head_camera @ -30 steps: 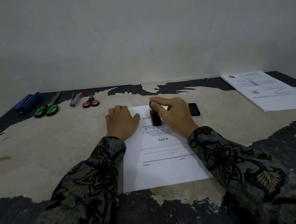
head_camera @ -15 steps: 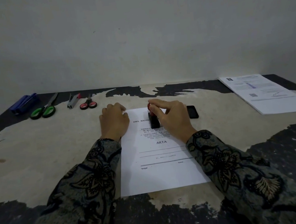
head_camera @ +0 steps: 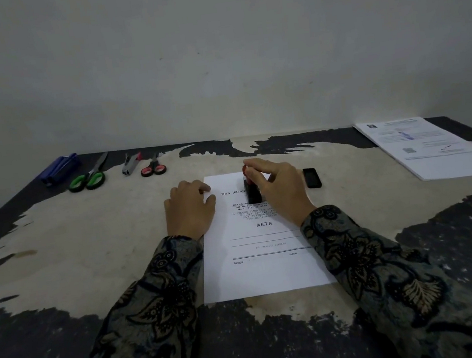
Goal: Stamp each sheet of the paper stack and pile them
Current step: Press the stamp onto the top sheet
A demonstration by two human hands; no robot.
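Head view shows the right hand (head_camera: 279,185) at frame centre gripping a black stamp (head_camera: 252,190) with a red top, its base down on the upper part of a printed sheet (head_camera: 266,271) that lies flat on the worn table (head_camera: 87,243). Just left of it, the left hand (head_camera: 189,207) rests on the sheet's upper left corner, fingers loosely bent and holding nothing. A paper stack (head_camera: 435,149) lies at upper right, well apart, and a small black ink pad (head_camera: 312,177) sits just right of the right hand.
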